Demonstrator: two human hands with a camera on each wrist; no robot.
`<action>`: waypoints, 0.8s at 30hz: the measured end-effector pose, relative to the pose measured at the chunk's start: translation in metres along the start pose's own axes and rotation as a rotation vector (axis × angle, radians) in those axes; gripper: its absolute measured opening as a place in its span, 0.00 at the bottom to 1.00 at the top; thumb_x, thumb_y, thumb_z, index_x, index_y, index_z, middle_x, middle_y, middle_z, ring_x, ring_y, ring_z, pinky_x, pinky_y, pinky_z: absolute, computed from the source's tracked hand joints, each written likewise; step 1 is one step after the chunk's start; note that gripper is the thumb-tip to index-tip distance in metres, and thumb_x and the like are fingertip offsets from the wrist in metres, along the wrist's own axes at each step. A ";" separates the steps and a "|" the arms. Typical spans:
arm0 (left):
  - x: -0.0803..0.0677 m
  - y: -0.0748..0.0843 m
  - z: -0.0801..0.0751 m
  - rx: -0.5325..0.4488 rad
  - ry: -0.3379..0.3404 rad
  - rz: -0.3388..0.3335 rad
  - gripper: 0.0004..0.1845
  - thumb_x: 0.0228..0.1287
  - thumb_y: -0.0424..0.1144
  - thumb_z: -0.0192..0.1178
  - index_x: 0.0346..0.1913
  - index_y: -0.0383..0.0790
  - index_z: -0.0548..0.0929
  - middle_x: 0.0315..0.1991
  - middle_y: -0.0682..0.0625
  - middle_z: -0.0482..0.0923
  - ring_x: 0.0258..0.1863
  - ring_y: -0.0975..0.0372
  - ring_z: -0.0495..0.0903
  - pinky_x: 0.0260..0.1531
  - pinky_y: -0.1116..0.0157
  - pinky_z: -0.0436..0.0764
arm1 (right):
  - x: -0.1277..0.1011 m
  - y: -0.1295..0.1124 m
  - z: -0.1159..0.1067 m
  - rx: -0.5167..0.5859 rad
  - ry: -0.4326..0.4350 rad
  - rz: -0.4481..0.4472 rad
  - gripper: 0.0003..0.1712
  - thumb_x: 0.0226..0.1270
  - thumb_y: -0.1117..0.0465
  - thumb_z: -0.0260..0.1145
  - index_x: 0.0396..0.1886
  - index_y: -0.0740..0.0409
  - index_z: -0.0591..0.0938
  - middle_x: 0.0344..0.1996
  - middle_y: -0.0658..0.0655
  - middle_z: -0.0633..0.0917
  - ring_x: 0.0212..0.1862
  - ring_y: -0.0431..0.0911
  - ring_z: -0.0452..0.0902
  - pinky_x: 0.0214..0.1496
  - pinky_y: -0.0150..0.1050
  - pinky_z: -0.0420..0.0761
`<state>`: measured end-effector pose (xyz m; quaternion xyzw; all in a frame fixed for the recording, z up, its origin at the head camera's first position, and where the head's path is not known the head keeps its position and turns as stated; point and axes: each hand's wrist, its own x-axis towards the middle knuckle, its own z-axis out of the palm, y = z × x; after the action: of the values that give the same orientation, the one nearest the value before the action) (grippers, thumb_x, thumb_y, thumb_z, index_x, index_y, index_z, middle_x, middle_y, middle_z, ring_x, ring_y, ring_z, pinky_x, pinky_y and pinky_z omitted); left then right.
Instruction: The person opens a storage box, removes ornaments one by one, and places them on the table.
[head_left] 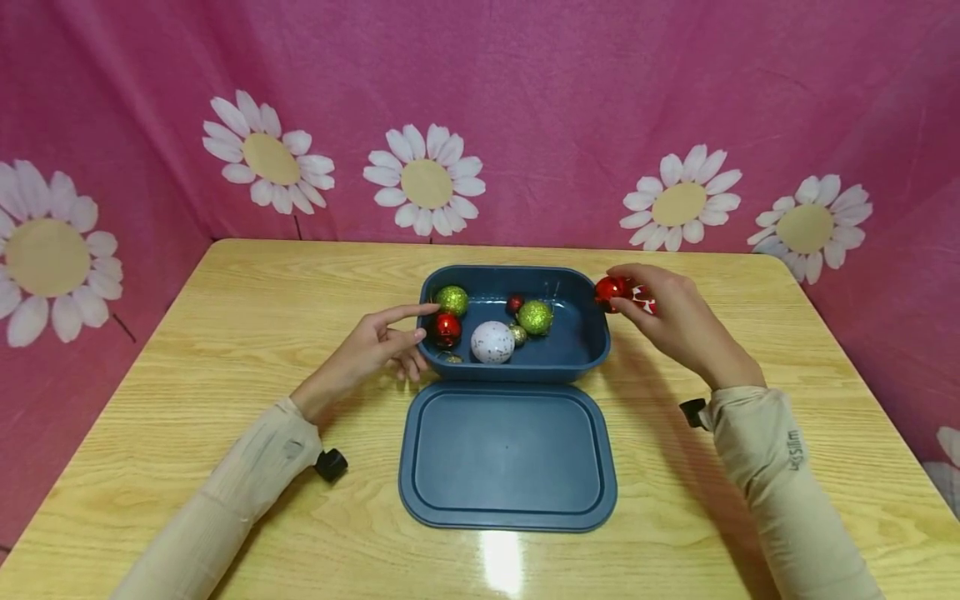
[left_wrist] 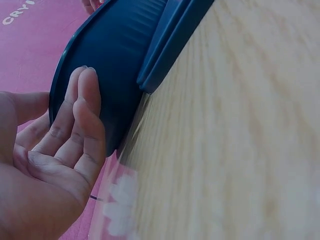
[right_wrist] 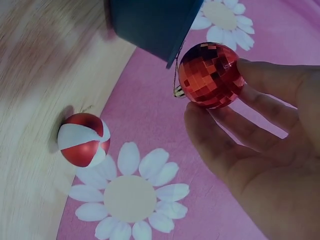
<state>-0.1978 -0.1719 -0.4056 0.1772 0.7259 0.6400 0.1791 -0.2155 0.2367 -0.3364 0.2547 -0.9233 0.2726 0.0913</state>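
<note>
My right hand (head_left: 678, 312) pinches a shiny red faceted Christmas bauble (right_wrist: 210, 75) between thumb and fingers, right beside the right rim of a dark blue plastic box (head_left: 517, 372). A gold cap with a string loop shows on the bauble. My left hand (head_left: 378, 342) is at the box's left end, its index finger and thumb stretched to the rim and the other fingers along the outer wall (left_wrist: 112, 65). Inside the box lie two green glitter baubles (head_left: 452, 300), a red bauble (head_left: 447, 329), a white speckled ball (head_left: 492, 342) and several small ones, including a dark red one (head_left: 514, 303).
A red and white striped ball (right_wrist: 84, 140) lies on the wooden table (head_left: 300, 283), partly behind my right hand in the head view. The blue lid (head_left: 510, 454) lies flat in front of the box. A pink curtain (head_left: 525, 125) with daisies hangs behind the table.
</note>
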 end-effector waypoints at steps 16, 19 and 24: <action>-0.002 -0.002 -0.001 -0.013 0.020 -0.023 0.25 0.77 0.38 0.53 0.74 0.45 0.68 0.32 0.31 0.84 0.23 0.53 0.85 0.23 0.63 0.83 | -0.001 0.011 0.004 -0.011 0.006 0.012 0.20 0.63 0.71 0.71 0.55 0.66 0.82 0.49 0.67 0.84 0.46 0.59 0.82 0.47 0.57 0.83; -0.002 -0.002 0.000 -0.013 0.018 -0.022 0.25 0.77 0.38 0.53 0.74 0.44 0.68 0.32 0.31 0.84 0.24 0.53 0.85 0.24 0.63 0.83 | -0.002 0.015 0.007 -0.031 0.004 0.014 0.20 0.63 0.70 0.71 0.55 0.65 0.81 0.48 0.66 0.83 0.47 0.58 0.81 0.48 0.56 0.82; 0.000 -0.003 0.000 -0.010 0.009 -0.011 0.25 0.77 0.38 0.53 0.74 0.45 0.68 0.32 0.33 0.85 0.24 0.53 0.85 0.24 0.63 0.84 | -0.010 0.023 0.007 -0.048 0.012 0.032 0.20 0.60 0.70 0.73 0.53 0.65 0.82 0.46 0.64 0.84 0.46 0.57 0.80 0.49 0.57 0.81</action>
<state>-0.1978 -0.1726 -0.4080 0.1694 0.7245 0.6435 0.1800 -0.2190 0.2537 -0.3563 0.2359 -0.9330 0.2532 0.0984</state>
